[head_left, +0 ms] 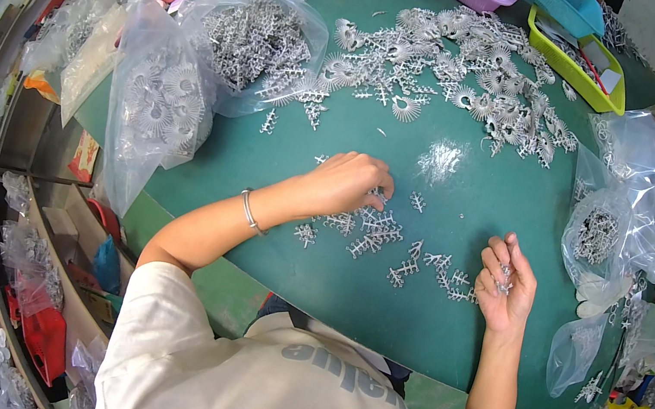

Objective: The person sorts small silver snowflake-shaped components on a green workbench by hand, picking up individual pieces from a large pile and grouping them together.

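My left hand (358, 182) is bent over the middle of the green table, its fingers pinched on a small silver branch-shaped piece (377, 194) that they partly hide. Just below it lies a loose cluster of the same branch-shaped pieces (378, 233), with a few more strung out toward the right. A single piece (417, 202) rests to the right of the fingertips. On the right, my right hand (508, 285) is turned palm up with curled fingers around some small silver pieces (505, 277); how many cannot be made out.
A big heap of silver fan-shaped pieces (490, 76) covers the far table. An open plastic bag of branch pieces (255, 43) stands far left, beside a bag of fan pieces (166, 102). White powder (442, 162) marks the table. A yellow-green basket (601, 93) and plastic bags (620, 212) line the right.
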A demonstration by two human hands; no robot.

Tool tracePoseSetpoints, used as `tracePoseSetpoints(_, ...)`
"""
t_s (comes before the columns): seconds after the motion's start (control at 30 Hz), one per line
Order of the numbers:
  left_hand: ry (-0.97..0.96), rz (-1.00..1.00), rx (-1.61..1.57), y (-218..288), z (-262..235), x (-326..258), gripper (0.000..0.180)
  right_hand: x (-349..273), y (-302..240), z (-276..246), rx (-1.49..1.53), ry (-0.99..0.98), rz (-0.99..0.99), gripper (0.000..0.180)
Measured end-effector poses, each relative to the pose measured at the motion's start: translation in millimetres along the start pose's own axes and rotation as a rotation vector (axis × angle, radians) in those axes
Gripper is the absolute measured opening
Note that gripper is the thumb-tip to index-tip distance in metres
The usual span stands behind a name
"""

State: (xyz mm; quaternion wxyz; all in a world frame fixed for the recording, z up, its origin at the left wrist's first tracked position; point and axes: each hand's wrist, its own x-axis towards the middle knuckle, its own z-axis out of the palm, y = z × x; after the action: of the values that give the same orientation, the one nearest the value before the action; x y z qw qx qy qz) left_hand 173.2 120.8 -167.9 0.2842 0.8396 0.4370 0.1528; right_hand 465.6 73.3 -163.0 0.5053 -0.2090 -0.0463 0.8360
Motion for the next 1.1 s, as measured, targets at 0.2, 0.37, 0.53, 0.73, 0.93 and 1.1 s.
tracePoseSetpoints(0.2,0.083,-0.043,-0.227,-2,-3,5,0.010,2,0,-3,0.013,-0.005,-0.004,0.012)
tracePoseSetpoints(0.37,0.055,-0.269,-0.623,1,-15,6,0.010,1,1,-1,0.089,0.071,0.025,0.013)
tracePoseSetpoints(0.53,-0.091,-0.265,-0.678,5,-19,15,0.012,-1,2,-1,0.093,0.085,0.039,0.022)
tracePoseSetpoints(0.73,0.378,-0.539,-0.996,-6,-65,142,0.014,-6,4,-3,-0.100,0.056,0.036,0.031)
tracePoseSetpoints(0.93,0.873,-0.373,-1.260,-35,-111,231,0.014,-2,9,-6,-0.118,0.029,0.068,0.027)
tracePoseSetpoints(1.1,0.378,-0.385,-1.442,6,-46,165,0.016,-2,-6,-13,0.110,0.064,-0.003,0.025)
